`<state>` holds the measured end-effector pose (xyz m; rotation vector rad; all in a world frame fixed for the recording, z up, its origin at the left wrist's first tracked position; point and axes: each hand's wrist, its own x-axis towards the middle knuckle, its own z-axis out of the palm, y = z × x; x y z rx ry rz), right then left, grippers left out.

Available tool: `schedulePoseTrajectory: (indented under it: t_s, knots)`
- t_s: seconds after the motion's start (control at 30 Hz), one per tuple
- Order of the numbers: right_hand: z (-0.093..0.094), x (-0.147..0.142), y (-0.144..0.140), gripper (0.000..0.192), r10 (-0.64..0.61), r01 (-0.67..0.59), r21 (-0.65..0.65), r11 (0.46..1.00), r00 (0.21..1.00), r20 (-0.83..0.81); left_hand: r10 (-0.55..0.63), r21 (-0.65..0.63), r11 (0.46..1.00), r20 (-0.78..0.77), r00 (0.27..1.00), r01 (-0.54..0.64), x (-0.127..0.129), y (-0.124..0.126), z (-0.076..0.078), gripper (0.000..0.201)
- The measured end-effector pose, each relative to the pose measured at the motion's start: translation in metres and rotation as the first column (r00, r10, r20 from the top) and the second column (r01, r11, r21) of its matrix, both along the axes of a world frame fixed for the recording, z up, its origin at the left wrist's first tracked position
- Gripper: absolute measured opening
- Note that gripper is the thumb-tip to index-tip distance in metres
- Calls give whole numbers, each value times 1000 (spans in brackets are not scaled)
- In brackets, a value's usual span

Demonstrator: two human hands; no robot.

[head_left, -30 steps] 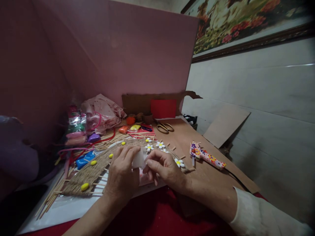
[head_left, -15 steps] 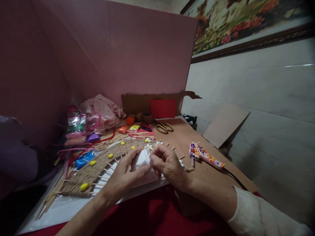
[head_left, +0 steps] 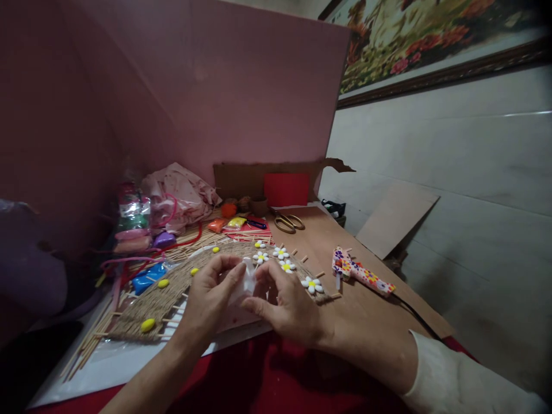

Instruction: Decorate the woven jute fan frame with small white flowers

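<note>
1. Main thing = white pkt (head_left: 247,277), up in front of the twine arc (head_left: 157,307) nr the middle of its curve, btwn both hands. Looks thin + crinkly, can't tell the material.
2. Left hand (head_left: 213,293): fingers + thumb pinching the pkt from the arc's left-end side.
3. Right hand (head_left: 293,305): fingers curled w/ a gap btwn thumb + index, just beside the pkt, in front of the arc's right half. Can't tell if they're gripping it or only touching.
4. Arc itself = tan twine woven over thin sticks (head_left: 336,295), ends poking out. Yellow ovals (head_left: 148,325) along its left half, white flowers (head_left: 311,284) w/ yellow centres on its right half.
5. Under the arc: white sheet (head_left: 99,374), showing past its left end. Red cloth (head_left: 259,374) is nearer the camera than the arc.
6. Right of the arc: flower-print glue gun (head_left: 362,274) on brown board (head_left: 362,313). Scissors (head_left: 287,222) lie behind the arc's right half.
7. Behind the arc: yellow pkt (head_left: 236,223), orange ball (head_left: 229,209), small pot (head_left: 259,206), red card (head_left: 286,189) furthest back.
8. Left-rear of the arc: blue pkt (head_left: 149,279), purple pkt (head_left: 164,240), crumpled pink bag (head_left: 185,192).
</note>
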<state>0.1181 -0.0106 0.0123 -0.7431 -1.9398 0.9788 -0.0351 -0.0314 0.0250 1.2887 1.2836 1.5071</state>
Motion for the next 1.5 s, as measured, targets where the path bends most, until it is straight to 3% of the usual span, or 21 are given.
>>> schedulePoseTrajectory:
  t_s: [0.13,0.27,0.4,0.5,0.73,1.0,1.27,1.5]
  knots:
    - [-1,-1,-1,11,12,-12,7,1000,1000,-11,49,66,997,-107,993,-42,0,-2,-1,23]
    - [-5,-1,3,11,91,-110,-132,985,986,-143,-35,69,997,-108,994,42,-4,0,0,26]
    - [-7,-4,4,15,106,-209,-323,923,945,-309,-115,15,993,-26,993,116,-4,-1,4,26]
    - [-6,-5,2,19,128,-283,-390,876,917,-377,-119,-25,993,9,993,119,-2,-3,8,24]
    - [-6,-5,8,22,87,-248,-364,898,910,-405,-83,-37,996,10,996,84,-1,-3,11,26]
    - [-2,-4,13,23,123,-324,-440,838,897,-426,-93,-39,995,-64,994,90,-4,-2,7,28]
    - [-1,-3,13,24,124,-325,-458,828,901,-416,-100,-38,994,-75,992,98,-3,-1,9,27]
    - [1,-2,12,20,105,-287,-480,829,923,-370,-83,8,996,-259,962,88,-6,-1,4,24]
